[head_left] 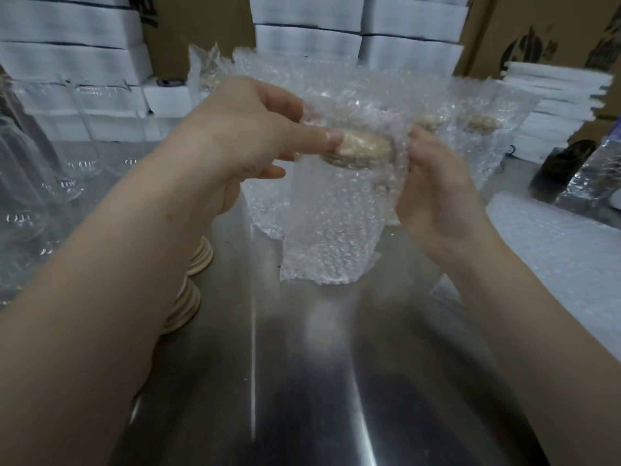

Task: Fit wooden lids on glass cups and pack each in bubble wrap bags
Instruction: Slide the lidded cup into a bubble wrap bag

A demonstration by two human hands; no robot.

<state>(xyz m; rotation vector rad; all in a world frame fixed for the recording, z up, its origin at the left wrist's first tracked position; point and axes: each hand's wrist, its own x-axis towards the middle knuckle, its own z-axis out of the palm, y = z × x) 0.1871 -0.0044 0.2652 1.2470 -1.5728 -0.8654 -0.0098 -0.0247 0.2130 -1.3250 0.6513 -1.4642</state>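
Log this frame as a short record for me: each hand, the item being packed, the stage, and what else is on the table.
left hand: thumb at the wooden lid, pinching the bubble wrap bag
right hand: pinches the bag's right edge
glass cup: lidded, upright inside the bag, on the metal table
stage: cup bagged, bag top stands above the lid
nearby: spare lids, empty glass cups, packed cups behind
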